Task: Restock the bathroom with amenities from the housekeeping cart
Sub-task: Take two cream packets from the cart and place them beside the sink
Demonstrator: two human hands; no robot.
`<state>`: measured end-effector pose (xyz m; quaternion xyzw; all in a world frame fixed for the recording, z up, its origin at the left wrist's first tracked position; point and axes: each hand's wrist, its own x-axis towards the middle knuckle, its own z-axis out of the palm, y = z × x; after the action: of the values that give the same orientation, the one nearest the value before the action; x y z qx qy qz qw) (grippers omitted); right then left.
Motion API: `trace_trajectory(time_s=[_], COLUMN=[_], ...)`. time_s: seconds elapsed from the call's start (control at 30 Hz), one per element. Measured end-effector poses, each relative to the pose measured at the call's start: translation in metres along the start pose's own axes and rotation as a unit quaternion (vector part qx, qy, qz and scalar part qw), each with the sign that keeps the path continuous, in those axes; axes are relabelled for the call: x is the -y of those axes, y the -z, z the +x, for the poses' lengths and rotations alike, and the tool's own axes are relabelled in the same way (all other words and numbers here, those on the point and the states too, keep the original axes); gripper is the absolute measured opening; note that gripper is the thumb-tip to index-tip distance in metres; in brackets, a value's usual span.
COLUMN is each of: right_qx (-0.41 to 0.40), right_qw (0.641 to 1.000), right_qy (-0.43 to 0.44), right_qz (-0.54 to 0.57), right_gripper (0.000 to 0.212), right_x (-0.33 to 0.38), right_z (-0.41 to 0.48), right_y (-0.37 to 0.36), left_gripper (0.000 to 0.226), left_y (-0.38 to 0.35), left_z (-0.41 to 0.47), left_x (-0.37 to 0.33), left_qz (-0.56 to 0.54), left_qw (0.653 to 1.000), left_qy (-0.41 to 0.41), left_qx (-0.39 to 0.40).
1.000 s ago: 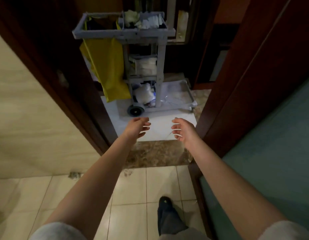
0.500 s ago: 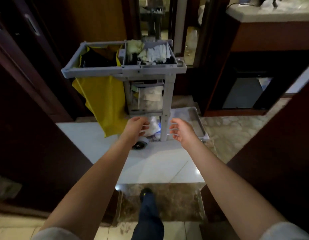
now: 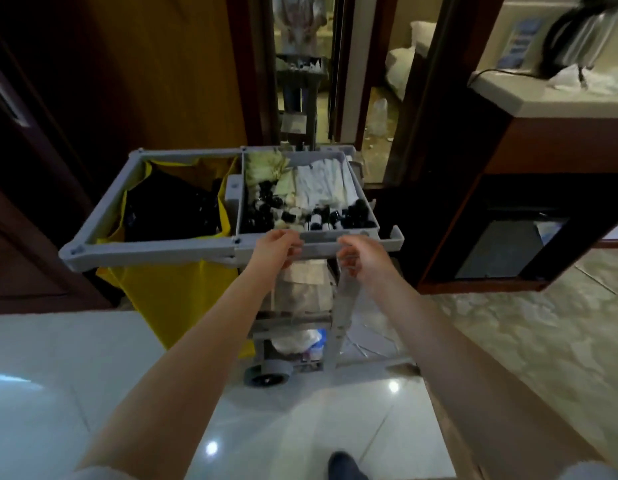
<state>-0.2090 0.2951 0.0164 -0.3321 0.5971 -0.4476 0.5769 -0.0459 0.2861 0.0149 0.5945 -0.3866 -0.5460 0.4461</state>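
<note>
The grey housekeeping cart (image 3: 155,249) stands right in front of me. Its top tray (image 3: 364,197) holds several small dark bottles (image 3: 335,218), white folded packets (image 3: 326,183) and pale sachets (image 3: 266,168). My left hand (image 3: 275,249) and my right hand (image 3: 365,259) hover side by side at the tray's front rail. Both have loosely curled fingers and hold nothing. Whether they touch the rail I cannot tell. Lower shelves behind my hands carry white bundles (image 3: 302,289).
A yellow bag (image 3: 169,292) with a black liner (image 3: 172,209) hangs on the cart's left half. Dark wooden doors flank the left; a wooden cabinet (image 3: 529,216) with a pale counter stands at right. Glossy floor tiles (image 3: 75,368) lie below, with my shoe (image 3: 344,467) at the bottom.
I have walked out through the doorway up to the cart. It now fills the middle of the view, and both hands have reached its front rail in the same loose pose.
</note>
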Motion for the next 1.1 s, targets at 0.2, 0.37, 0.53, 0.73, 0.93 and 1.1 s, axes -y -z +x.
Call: trace_trajectory(time_s=[0.2, 0.37, 0.53, 0.73, 0.93, 1.1], right_qx=[0.062, 0.084, 0.084, 0.109, 0.106, 0.093], right_qw=[0.997, 0.995, 0.994, 0.988, 0.975, 0.919], right_qy=[0.038, 0.017, -0.009, -0.040, -0.013, 0.029], right_qz=[-0.014, -0.043, -0.069, -0.097, -0.194, -0.382], right_gripper=[0.011, 0.008, 0.014, 0.014, 0.013, 0.036], right_x=[0.045, 0.070, 0.079, 0.081, 0.077, 0.080], right_z=[0.091, 0.165, 0.222, 0.258, 0.287, 0.315], right_y=[-0.022, -0.028, -0.031, -0.049, -0.081, -0.125], left_gripper=[0.011, 0.012, 0.010, 0.012, 0.014, 0.014], left_y=[-0.008, -0.023, -0.021, 0.004, 0.028, 0.039], left_z=[0.088, 0.154, 0.200, 0.238, 0.265, 0.282], left_x=[-0.036, -0.054, -0.060, -0.063, -0.058, -0.051], left_qz=[0.008, 0.000, 0.018, 0.169, 0.250, 0.268], left_qw=[1.000, 0.999, 0.997, 0.980, 0.964, 0.959], left_qy=[-0.023, 0.009, 0.038, 0.020, 0.048, 0.057], left_qx=[-0.014, -0.032, -0.058, -0.099, -0.083, -0.066])
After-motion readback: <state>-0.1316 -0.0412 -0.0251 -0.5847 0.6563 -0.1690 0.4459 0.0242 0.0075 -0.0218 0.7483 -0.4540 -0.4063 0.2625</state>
